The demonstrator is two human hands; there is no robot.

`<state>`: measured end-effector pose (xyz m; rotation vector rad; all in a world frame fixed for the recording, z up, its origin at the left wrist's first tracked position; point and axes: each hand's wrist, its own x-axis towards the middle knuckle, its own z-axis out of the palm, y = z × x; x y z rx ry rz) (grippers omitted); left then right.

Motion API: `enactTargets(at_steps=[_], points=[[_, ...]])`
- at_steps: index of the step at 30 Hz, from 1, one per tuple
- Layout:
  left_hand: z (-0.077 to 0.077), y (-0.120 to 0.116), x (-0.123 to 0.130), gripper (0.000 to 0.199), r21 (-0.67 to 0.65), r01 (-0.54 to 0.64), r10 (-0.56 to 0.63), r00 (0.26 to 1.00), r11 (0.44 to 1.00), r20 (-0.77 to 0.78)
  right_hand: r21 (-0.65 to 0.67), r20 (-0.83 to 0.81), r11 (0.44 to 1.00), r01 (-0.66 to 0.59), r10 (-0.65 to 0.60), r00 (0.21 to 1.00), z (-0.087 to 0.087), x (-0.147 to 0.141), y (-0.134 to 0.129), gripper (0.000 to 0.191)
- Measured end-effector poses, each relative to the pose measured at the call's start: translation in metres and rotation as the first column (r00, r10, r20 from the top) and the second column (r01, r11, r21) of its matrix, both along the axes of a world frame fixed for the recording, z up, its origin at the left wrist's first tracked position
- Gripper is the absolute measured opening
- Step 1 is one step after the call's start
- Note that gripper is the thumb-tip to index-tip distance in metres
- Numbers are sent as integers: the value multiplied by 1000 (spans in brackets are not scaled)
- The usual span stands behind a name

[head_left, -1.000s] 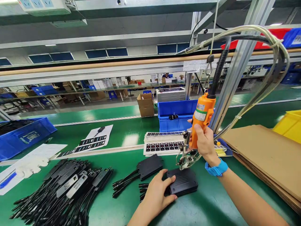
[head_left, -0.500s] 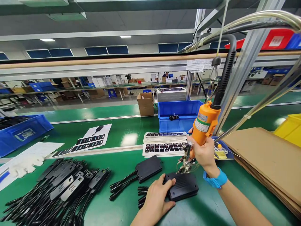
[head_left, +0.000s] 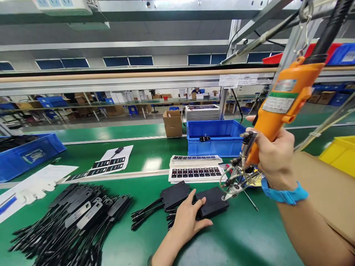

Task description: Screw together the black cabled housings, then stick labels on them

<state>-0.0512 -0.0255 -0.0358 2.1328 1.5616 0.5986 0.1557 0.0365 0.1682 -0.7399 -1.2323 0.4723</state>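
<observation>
In my right hand [head_left: 274,155] is an orange electric screwdriver [head_left: 280,107], tilted, with my fingers wrapped round its body. Its metal nose [head_left: 235,181], with thin clear tubes, reaches the right side of a black box [head_left: 212,201]; whether it touches a screw I cannot tell. My left hand [head_left: 187,214] rests at the box's left end, fingers spread over its top and the thumb stretched out by the near edge. Short black cables from this box are partly hidden behind that hand. Just left and behind lies a second black box [head_left: 176,194] with cables.
A heap of black cabled units [head_left: 80,214] lies at left. Label sheets [head_left: 195,173] and a blue bin [head_left: 215,146] stand behind the boxes. Cardboard sheets [head_left: 324,184] are at right, near a loose thin rod [head_left: 252,201]. Hoses hang above right.
My right hand and the screwdriver have swung right and closer to me. The box under my left hand has shifted back slightly, and the left thumb has spread away from it.
</observation>
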Motion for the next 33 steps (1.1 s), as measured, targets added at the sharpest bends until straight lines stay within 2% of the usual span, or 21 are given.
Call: enactTargets(at_steps=[3,8,12,16,20,23,30,33], points=[[1,-2,2,52,5,-35,35,999,999,4,-35,18,999,-13,14,1000,-10,0,2,27],[-2,-1,4,52,-2,-45,45,999,999,20,-142,45,990,-10,17,999,-51,-7,5,31],[-1,-2,4,51,-13,-41,41,999,999,32,-161,92,987,-11,26,995,-68,-9,6,28],[2,-3,5,52,-26,-39,39,999,999,6,-139,97,990,2,12,995,-73,-10,6,21],[2,-2,5,70,-93,-20,15,998,995,-57,-112,90,993,22,-12,996,-76,-13,3,17],[0,0,4,72,-137,-22,8,995,990,-101,-118,87,993,9,2,996,-78,-14,1,15],[-4,4,3,73,-98,-35,21,990,995,-141,-83,103,997,0,9,995,-90,-14,-7,15],[-1,5,5,73,-78,-19,7,989,997,-144,-102,92,994,29,-19,996,-84,-12,-12,22]])
